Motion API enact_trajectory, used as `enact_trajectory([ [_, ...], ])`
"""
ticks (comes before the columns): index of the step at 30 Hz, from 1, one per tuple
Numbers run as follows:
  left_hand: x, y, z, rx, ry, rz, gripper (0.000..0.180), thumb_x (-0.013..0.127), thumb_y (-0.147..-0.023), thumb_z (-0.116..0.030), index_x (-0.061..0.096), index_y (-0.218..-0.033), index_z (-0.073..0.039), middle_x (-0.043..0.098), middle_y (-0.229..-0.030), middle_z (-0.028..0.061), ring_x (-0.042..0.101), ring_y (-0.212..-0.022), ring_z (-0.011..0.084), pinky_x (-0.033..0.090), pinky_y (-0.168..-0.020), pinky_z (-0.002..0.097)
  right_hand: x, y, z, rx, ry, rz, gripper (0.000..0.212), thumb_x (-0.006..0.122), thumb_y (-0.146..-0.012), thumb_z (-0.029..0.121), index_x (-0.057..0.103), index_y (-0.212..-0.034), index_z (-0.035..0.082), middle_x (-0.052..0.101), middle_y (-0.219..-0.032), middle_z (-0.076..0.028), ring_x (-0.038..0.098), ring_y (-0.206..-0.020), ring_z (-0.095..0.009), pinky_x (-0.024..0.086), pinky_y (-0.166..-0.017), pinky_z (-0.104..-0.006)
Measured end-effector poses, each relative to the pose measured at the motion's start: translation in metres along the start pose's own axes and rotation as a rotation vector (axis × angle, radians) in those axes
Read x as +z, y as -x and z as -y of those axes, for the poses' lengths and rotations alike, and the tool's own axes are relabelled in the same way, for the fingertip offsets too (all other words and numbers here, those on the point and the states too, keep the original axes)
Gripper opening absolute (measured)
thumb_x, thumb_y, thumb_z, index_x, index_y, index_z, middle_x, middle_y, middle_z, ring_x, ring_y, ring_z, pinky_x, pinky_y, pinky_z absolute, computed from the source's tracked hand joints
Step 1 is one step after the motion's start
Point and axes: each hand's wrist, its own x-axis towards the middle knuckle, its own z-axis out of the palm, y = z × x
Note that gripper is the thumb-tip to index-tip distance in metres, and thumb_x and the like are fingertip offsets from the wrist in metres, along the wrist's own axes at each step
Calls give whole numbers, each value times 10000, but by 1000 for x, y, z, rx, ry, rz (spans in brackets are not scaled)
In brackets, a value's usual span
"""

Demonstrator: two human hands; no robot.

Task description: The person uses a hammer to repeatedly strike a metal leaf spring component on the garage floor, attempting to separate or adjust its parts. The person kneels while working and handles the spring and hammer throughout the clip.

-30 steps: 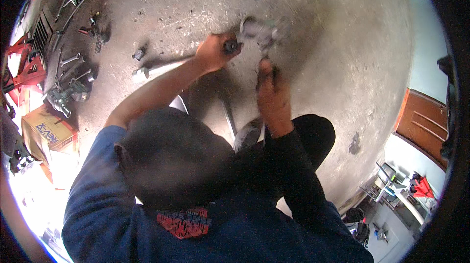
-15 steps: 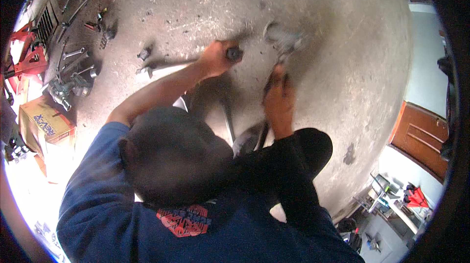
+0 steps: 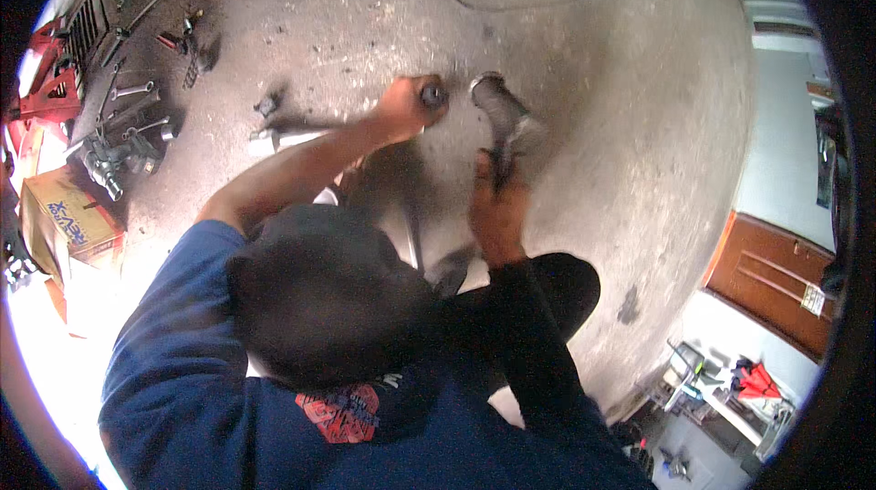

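Note:
My left hand (image 3: 400,114) is closed around an upright dark tool (image 3: 432,94); only its round end shows above the fist, so I cannot tell its kind. To the right, my right hand (image 3: 498,216) grips the dark handle of a hammer (image 3: 499,105), its thick head in the air a little right of the left fist and apart from it. Under my left forearm lies a pale metal tube (image 3: 274,140), partly covered by the arm. A long thin bar (image 3: 415,239) slants down beside my head. What the dark tool's lower end touches is hidden.
Concrete floor (image 3: 639,125) spreads all round. At the left are metal parts (image 3: 109,166), a wrench (image 3: 135,88), red stands (image 3: 57,98) and a cardboard box (image 3: 68,216). A cable loop (image 3: 511,6) lies at the far side. A brown door (image 3: 771,280) is at the right.
The hammer, blurred earlier, has come nearer to me and slightly left, with my right hand. My left hand stays on the dark tool. The whole view has shifted a little.

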Motion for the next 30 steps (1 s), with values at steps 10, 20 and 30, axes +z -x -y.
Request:
enact_trajectory([
  [10, 3, 9, 9, 30, -58, 63, 315, 785, -883, -278, 678, -1051, -34, 733, -942, 172, 695, -838, 294, 551, -796, 420, -86, -34, 52, -355, -720, -319, 606, 409, -1017, 649, 554, -998, 61, 556, -814, -102, 522, -683, -267, 411, -652, -382],
  [20, -17, 34, 7, -198, 15, 162, 441, 741, -951, -412, 683, -1237, -82, 742, -1097, 137, 691, -945, 210, 542, -858, 392, -56, -16, -1, 406, -167, 171, 598, 465, -1084, 499, 593, -1299, -44, 664, -1129, -308, 634, -1053, -448, 486, -974, -503],
  [30, -67, -24, -41, -182, 205, 125, 550, 710, -938, -596, 629, -838, -61, 595, -726, 0, 560, -688, 120, 490, -680, 318, -108, -50, 55, 305, -730, 56, 402, 566, -1050, 213, 570, -1391, 1, 630, -1120, -209, 611, -982, -335, 514, -881, -428],
])
